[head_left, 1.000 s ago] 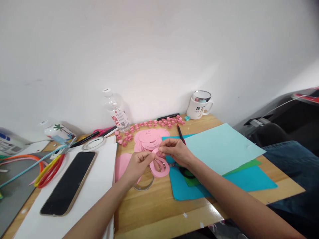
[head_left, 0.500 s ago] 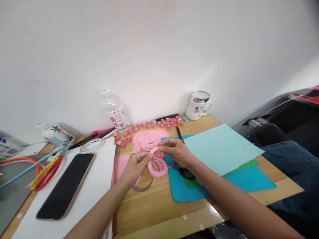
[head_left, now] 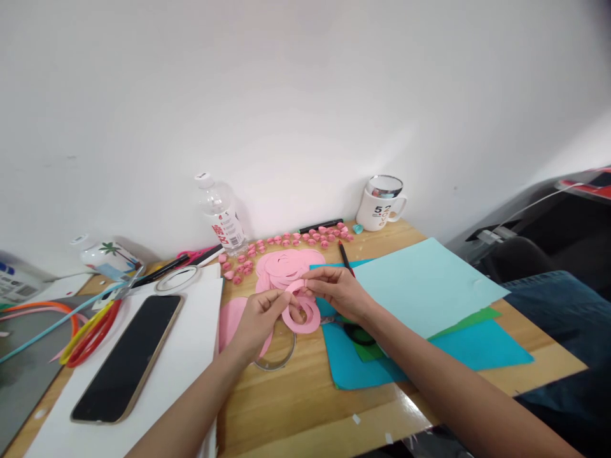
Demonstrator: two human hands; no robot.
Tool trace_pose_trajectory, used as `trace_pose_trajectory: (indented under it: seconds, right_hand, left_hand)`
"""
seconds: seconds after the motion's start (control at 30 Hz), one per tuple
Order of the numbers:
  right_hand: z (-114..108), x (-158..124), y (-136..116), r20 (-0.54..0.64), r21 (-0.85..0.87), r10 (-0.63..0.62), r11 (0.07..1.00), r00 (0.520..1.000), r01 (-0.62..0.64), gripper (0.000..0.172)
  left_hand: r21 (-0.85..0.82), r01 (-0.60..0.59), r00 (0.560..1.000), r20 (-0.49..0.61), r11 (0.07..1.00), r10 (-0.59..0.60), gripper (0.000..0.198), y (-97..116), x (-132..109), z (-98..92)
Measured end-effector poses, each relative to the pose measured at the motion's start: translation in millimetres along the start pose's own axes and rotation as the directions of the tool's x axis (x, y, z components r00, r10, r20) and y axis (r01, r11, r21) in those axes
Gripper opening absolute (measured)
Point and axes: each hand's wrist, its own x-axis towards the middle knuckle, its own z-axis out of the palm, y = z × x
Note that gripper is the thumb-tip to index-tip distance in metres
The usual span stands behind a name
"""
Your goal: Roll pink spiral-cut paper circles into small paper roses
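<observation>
Between my two hands hangs a pink paper spiral (head_left: pixel 312 320), its upper strip pinched in the fingertips of both. My left hand (head_left: pixel 260 318) grips the strip from the left, and my right hand (head_left: pixel 337 289) holds it from the right. Behind them lies a pile of pink paper rounds (head_left: pixel 286 262), with another pink sheet (head_left: pixel 231 318) beside my left hand. Scissors with black handles (head_left: pixel 358 333) lie partly hidden under my right forearm. A roll of tape (head_left: pixel 281 366) rests on the table below my left hand.
Small pink paper pieces (head_left: pixel 277 240) line the table's back, near a bottle (head_left: pixel 224 219) and a mug (head_left: pixel 377 210). Blue and green sheets (head_left: pixel 429 286) lie right. At left are a phone (head_left: pixel 128 356), white paper (head_left: pixel 191 356) and red-yellow-handled scissors (head_left: pixel 95 337).
The view has shifted very slightly. Both hands keep their pinch on the pink strip, with hardly any visible movement.
</observation>
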Motion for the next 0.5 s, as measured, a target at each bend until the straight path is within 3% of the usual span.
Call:
trace_pose_trajectory:
  seconds: [0.3,0.5]
  right_hand:
    - [0.9,-0.7,-2.5,-0.032,-0.017,-0.043,0.999,0.999,0.043,0.013]
    - [2.9,-1.6,-4.5,0.024,-0.008,-0.034,0.999,0.999,0.035,0.017]
  left_hand:
    - [0.081,-0.004,1.000,0.021,0.997,0.002,0.029,5.6,-2.1,1.0]
    - [0.064,-0.022,1.000,0.006,0.998,0.022,0.029,1.0,-1.0,-1.3]
